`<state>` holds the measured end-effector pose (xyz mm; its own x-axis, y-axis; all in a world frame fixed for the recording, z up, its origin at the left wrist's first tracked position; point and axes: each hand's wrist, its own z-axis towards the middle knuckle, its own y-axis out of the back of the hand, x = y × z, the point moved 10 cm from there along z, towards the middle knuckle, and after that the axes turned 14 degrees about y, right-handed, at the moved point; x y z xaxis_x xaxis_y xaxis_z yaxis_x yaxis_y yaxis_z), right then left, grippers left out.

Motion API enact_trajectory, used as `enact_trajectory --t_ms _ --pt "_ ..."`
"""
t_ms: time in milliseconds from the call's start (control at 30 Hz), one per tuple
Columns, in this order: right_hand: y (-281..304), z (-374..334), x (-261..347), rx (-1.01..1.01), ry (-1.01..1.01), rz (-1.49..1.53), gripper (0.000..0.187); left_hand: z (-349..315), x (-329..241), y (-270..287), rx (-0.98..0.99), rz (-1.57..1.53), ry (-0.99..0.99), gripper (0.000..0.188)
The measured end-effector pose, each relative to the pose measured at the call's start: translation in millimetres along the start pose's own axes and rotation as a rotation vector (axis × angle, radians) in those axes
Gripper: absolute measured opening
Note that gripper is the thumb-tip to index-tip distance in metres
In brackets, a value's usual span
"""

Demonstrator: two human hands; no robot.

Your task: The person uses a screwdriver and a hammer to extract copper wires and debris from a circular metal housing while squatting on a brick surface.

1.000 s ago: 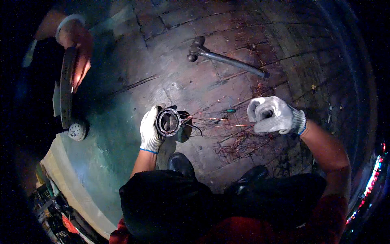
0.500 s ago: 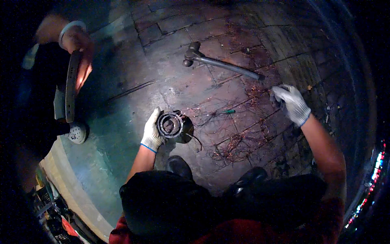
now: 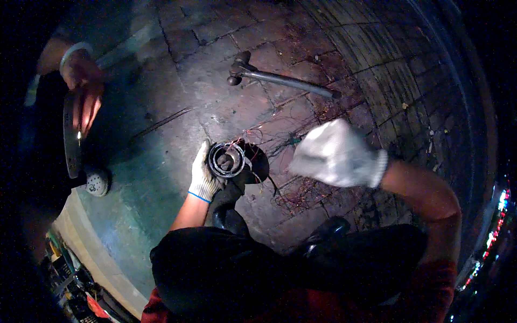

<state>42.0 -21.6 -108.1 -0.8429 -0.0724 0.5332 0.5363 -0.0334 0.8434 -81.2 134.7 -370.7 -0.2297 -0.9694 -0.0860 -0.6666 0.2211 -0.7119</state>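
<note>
My left hand, in a white knitted glove, grips a round metal motor stator by its left side. Its open ring faces up, and thin copper wires stick out from the upper and right edges. My right hand, gloved in white too, is over the floor to the right of the stator. Motion smears its fingers, and whether they hold a wire I cannot tell. Loose thin copper wires lie tangled beneath and around it. A ball-peen hammer rests on the floor beyond both hands.
At left, another person's hand holds a dark, flat, curved object above a pale perforated shoe. A thin dark rod lies on the paved floor. Crates with tools stand lower left. My shoes are close below.
My right hand has swung left, from the far side of the wires toward the stator. The left hand keeps its hold on the stator. The other person's hand appears farther left.
</note>
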Motion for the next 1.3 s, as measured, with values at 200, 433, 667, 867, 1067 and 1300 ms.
enact_trajectory --t_ms 200,433,667,867,1067,1300 --pt "-124.5 -10.1 -17.0 0.312 -0.032 0.098 0.028 13.2 14.1 -11.0 0.015 -0.069 0.018 0.059" --pt "-107.8 33.2 -47.0 0.058 -0.483 0.558 0.039 -11.4 19.4 -40.6 -0.076 -0.100 0.003 0.064" --pt "-115.9 48.4 -71.7 -0.250 -0.493 0.976 0.030 -2.8 20.1 -16.4 -0.002 -0.066 -0.003 0.059" --pt "-90.1 51.9 -86.2 -0.366 -0.403 0.679 0.023 -8.4 26.4 -40.2 0.284 0.064 -0.022 0.037" --pt "-96.4 48.9 -102.5 -0.382 -0.469 0.770 0.025 -7.5 27.7 -53.5 0.298 0.159 -0.041 0.042" --pt "-83.1 56.4 -76.0 0.019 -0.549 0.473 0.029 -11.8 27.5 -59.1 0.232 0.235 -0.113 0.049"
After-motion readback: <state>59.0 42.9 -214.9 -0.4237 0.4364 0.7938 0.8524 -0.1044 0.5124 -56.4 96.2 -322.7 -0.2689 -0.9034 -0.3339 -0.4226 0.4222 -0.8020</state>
